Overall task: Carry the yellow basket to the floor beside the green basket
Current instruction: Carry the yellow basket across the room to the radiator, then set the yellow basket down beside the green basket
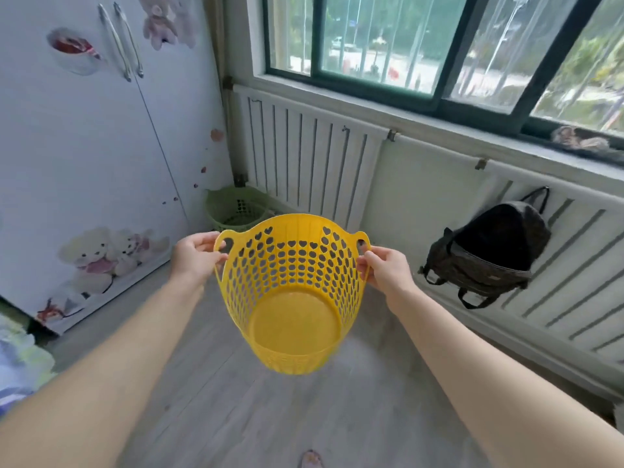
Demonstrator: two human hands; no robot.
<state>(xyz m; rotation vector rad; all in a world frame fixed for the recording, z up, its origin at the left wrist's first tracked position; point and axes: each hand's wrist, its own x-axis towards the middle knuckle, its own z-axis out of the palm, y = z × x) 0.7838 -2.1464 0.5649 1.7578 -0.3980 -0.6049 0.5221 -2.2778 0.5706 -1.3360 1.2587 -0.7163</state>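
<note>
A yellow basket (293, 319) with heart-shaped holes hangs in the air above the grey floor, empty, its opening tilted toward me. My left hand (197, 256) grips its left handle and my right hand (388, 268) grips its right handle. The green basket (233, 207) stands on the floor in the far corner, between the wardrobe and the radiator, just beyond the yellow basket's rim. Its lower right part is hidden behind the yellow basket.
A white wardrobe (94, 170) with teddy-bear stickers fills the left wall. A white radiator (310, 160) runs under the window. A dark backpack (489, 255) hangs on the right radiator. Bedding (17, 359) shows at the left edge. A foot (311, 459) appears at the bottom.
</note>
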